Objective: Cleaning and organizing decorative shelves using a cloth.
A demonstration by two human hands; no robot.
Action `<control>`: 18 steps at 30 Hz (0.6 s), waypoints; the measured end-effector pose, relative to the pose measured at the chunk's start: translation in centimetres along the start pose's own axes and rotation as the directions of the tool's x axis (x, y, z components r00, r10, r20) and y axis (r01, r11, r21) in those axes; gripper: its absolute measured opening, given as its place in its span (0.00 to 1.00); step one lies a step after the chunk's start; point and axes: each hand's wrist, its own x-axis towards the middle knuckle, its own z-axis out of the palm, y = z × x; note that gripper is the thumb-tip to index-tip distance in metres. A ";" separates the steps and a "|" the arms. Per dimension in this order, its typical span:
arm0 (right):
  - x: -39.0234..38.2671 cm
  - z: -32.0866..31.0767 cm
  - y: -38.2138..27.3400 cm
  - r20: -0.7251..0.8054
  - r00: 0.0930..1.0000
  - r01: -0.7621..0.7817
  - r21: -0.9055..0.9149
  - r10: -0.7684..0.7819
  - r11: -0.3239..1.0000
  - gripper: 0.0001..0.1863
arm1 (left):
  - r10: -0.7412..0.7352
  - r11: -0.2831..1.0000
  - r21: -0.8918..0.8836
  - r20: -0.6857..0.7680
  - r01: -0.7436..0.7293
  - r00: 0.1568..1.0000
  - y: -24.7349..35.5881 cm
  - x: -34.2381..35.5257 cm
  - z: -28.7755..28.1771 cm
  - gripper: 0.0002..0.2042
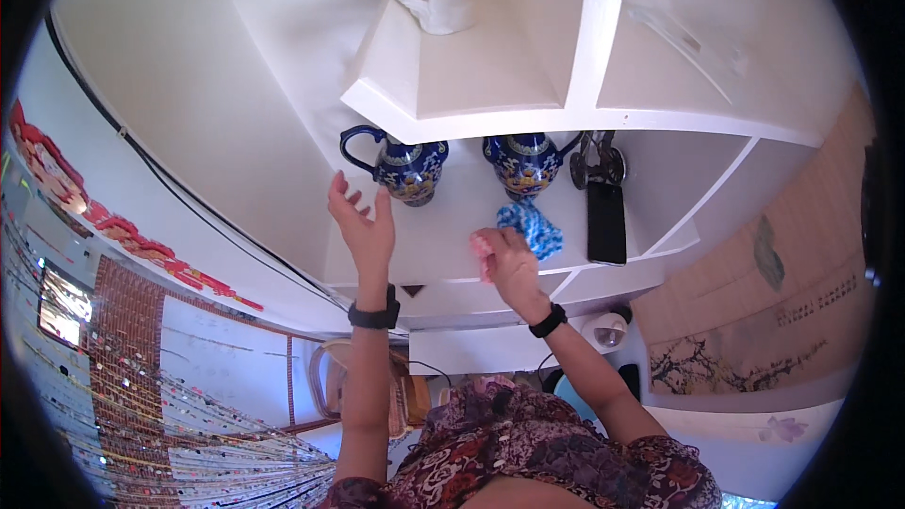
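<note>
White shelf [443,245], right hand [504,259] grip clutching blue cloth [533,226], left hand [363,221] open near jug [405,165]

I see my left hand [363,219] raised with fingers spread and open, palm turned toward the right, forearm rising straight from the lower edge. My right hand [506,262] is curled, fingers bent inward, forearm angling in from the lower right. Each wrist carries a black band.
</note>
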 end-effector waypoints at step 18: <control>-1.0 1.7 0.3 -0.116 0.992 0.015 -0.254 -0.046 0.967 0.27 | -0.226 0.883 -0.378 0.178 0.278 0.958 -1.2 9.9 1.3 0.18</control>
